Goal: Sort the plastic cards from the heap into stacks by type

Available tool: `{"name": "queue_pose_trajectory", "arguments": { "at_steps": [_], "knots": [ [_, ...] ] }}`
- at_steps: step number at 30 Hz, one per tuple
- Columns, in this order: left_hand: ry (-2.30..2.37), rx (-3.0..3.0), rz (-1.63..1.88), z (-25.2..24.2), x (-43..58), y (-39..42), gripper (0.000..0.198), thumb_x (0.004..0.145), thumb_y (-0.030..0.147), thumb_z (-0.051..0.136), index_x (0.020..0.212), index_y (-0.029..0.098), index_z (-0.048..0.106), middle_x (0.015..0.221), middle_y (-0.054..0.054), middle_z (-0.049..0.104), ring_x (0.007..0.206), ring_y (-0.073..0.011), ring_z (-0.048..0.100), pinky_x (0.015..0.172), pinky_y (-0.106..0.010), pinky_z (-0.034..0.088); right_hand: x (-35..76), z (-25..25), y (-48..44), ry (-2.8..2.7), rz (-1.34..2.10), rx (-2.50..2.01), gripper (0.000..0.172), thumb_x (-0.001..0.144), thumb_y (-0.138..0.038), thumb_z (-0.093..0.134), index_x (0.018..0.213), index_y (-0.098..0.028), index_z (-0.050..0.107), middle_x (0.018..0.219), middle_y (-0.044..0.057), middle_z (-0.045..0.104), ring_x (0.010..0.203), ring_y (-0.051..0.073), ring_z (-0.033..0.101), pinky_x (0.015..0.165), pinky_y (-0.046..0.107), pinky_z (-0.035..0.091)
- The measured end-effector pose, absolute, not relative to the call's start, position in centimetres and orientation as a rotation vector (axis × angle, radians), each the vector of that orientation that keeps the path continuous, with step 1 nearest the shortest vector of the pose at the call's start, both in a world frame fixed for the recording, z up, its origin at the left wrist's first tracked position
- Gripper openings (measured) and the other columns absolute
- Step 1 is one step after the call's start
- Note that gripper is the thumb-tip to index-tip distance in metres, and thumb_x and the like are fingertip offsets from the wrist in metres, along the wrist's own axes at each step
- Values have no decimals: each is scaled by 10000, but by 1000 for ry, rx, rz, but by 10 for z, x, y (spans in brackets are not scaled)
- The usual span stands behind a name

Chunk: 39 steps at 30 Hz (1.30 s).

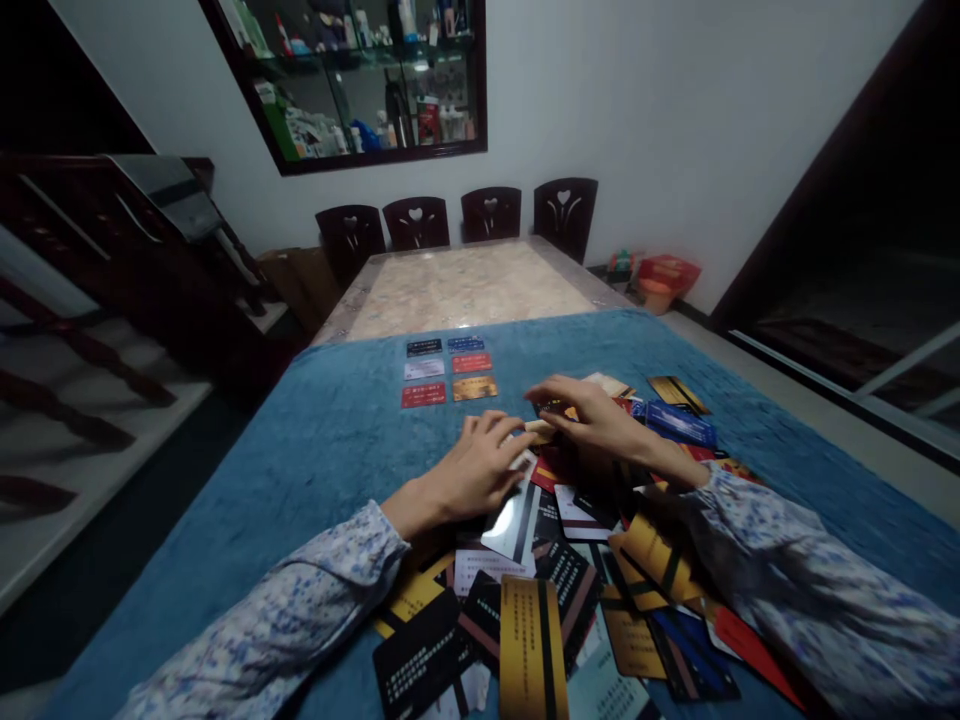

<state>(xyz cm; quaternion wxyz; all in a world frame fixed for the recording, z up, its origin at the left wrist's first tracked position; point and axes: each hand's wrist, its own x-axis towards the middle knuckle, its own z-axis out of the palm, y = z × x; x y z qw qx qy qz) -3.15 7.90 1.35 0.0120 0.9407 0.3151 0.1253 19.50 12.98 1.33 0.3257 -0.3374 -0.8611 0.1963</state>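
My left hand point(484, 465) rests over the pile with its fingers apart and loosely bent, its thumb at the top end of a silver card point(511, 525) with a dark stripe. Just right of it, my right hand point(592, 415) arches over more cards, thumb and fingers apart. Between its thumb and fingers shows a dark card point(555, 407) with yellow print. A pale gold card point(541, 434) lies between the fingertips of both hands. Under the wrists spread many overlapping cards, among them a gold card point(532, 645) and a black card point(422, 655).
Beyond my left hand, several cards lie in two columns, including a gold card point(475, 388) and a red card point(424, 395). Blue cards point(681, 424) lie right of the pile. A blue cloth point(337, 430) covers the near table. Chairs point(491, 213) stand at the far end.
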Motion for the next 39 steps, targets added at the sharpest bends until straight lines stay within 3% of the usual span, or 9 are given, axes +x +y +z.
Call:
{"name": "queue_pose_trajectory", "arguments": {
  "at_steps": [2,5,9,13,17,23,32,39],
  "knots": [
    [873,2989,333,13,-14,74,415,949,276,498,1349,171,469,1424,-163,486,1262,-324,406,953,-494,409,199,15,128,-2197,531,-906,227,876,-203,550,1066,-196,674,1017,87,701,916,202,674,790,328,564],
    [726,3038,311,9,10,72,352,966,341,490,1241,125,531,1327,-166,563,1283,-319,411,999,-485,385,202,20,125,-2168,551,-929,210,879,-223,551,1042,-198,681,1011,83,711,917,203,681,781,329,573],
    [665,3072,321,1,29,76,421,977,399,476,1274,104,518,1312,-168,572,1282,-335,415,1067,-505,331,202,21,122,-2171,564,-951,211,865,-198,551,1026,-188,688,1011,89,708,907,205,681,794,342,573],
    [699,3059,273,-3,34,77,403,960,416,512,1216,108,561,1288,-180,573,1259,-355,431,1026,-507,370,204,19,123,-2198,580,-969,215,867,-191,551,1029,-177,691,1010,97,705,894,206,680,793,338,561],
    [691,3036,275,-1,28,70,349,916,446,590,1028,116,603,1133,-156,609,1115,-306,518,985,-449,413,206,19,123,-2271,558,-998,208,866,-180,551,1014,-162,696,990,96,711,896,206,673,800,323,532],
    [691,3000,285,-1,8,61,284,908,397,613,978,124,575,1120,-154,604,1104,-298,532,957,-426,442,200,16,117,-2398,609,-969,185,893,-221,553,1010,-163,685,972,89,695,858,191,649,765,302,507],
    [631,2839,295,2,-28,57,229,895,288,606,1063,138,563,1202,-164,594,1183,-301,518,1043,-449,439,183,11,104,-2596,716,-789,220,955,-240,492,1041,-151,675,970,102,656,906,203,622,822,314,474],
    [685,2606,354,8,-53,51,501,908,259,576,1369,180,398,1401,-172,494,1287,-290,491,1068,-458,436,183,12,102,-2693,759,-837,208,935,-237,542,1067,-149,676,969,95,661,874,204,602,775,300,450]
  ]
}}
